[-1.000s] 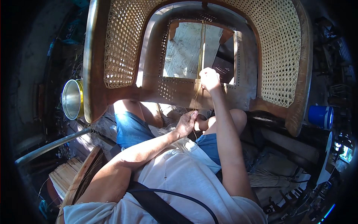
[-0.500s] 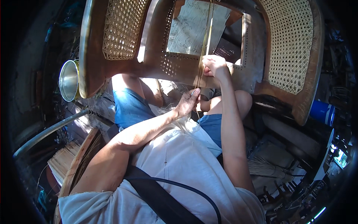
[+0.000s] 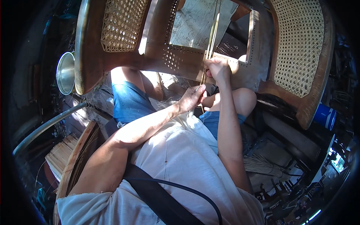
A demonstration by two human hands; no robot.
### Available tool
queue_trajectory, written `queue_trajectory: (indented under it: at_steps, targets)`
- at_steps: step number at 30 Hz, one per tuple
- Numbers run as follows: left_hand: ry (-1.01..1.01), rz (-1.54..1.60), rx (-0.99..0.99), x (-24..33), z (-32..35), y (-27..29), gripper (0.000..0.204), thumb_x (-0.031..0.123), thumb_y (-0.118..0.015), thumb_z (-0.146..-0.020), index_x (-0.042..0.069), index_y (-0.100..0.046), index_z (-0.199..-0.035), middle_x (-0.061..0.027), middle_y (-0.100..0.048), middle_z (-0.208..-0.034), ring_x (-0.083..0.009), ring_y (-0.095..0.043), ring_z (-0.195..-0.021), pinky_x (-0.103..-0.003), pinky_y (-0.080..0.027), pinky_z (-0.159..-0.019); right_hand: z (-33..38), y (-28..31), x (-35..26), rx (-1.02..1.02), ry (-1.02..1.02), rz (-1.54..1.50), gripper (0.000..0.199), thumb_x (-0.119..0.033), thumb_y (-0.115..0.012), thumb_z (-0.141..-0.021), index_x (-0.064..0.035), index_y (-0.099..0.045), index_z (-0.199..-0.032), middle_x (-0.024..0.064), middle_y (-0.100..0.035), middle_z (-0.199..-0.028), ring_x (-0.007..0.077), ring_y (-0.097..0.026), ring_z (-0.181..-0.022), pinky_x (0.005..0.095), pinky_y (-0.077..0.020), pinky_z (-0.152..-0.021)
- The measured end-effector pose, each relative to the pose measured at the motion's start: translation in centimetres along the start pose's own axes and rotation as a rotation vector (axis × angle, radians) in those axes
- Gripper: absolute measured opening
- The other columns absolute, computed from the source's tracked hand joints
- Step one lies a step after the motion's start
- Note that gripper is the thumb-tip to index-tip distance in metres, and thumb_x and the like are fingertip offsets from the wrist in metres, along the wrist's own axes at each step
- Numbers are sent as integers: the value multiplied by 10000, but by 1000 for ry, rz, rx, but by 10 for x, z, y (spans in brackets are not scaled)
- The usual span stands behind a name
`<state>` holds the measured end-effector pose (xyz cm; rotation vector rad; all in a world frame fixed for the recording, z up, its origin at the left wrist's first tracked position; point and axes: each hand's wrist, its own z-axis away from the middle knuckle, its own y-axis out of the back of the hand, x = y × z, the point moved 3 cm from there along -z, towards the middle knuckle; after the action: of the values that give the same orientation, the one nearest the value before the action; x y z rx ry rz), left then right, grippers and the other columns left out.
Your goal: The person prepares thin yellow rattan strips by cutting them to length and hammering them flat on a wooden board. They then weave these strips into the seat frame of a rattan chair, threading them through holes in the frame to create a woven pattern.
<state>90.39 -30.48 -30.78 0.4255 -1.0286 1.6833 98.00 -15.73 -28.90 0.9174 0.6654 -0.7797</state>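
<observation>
Several thin, pale cane strands [image 3: 212,39] run from the far edge of the view down across the front rail of a brown wooden chair [image 3: 187,69]. My right hand [image 3: 219,70] is closed round these strands just above the rail. Below and slightly left of it, my left hand [image 3: 191,98] pinches the same strands between thumb and fingers. Rows of small holes line the chair's square opening. Woven cane panels fill the chair's left side [image 3: 123,28] and right side [image 3: 300,47]. The strands' lower ends are partly hidden by my left hand.
A metal pail [image 3: 66,74] stands left of the chair, and a blue container [image 3: 324,117] is at its right. A curved pole [image 3: 50,127] crosses the left side. Loose fibre strands [image 3: 264,165] lie at the lower right. My knees are under the chair.
My two hands have come closer together along the strands, the right one a little lower and the left one a little higher. The whole view has shifted slightly.
</observation>
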Motion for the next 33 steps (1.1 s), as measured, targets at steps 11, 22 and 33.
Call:
queue_trajectory:
  at_steps: [11, 22, 33]
  targets:
    - [-189, -1325, 251, 207, -6, 81, 550, 462, -471, -969, -20, -664, -787, -104, -643, -642, -182, -654, -629, -289, -535, -639, -7, -2, 10, -45, -114, -31, 199, -187, -632, -777, -67, -650, -620, 36, -614, -534, 113, -604, -481, 280, -483, -494]
    - [-119, -598, 63, 176, -140, 78, 221, 219, -621, -880, 78, -712, -1023, -21, -709, -930, -58, -536, -711, -256, -422, -598, -5, 0, 3, -84, -84, 66, 240, -209, -556, -774, -40, -613, -613, 72, -606, -533, 171, -603, -493, 324, -470, -520]
    - [-25, -600, 10, 156, -138, 77, 270, 305, -654, -830, 65, -707, -942, -5, -697, -837, -60, -454, -605, -226, -384, -562, 1, 3, -7, -70, -41, 56, 218, -190, -526, -767, -34, -619, -646, 75, -591, -524, 169, -596, -481, 310, -469, -513]
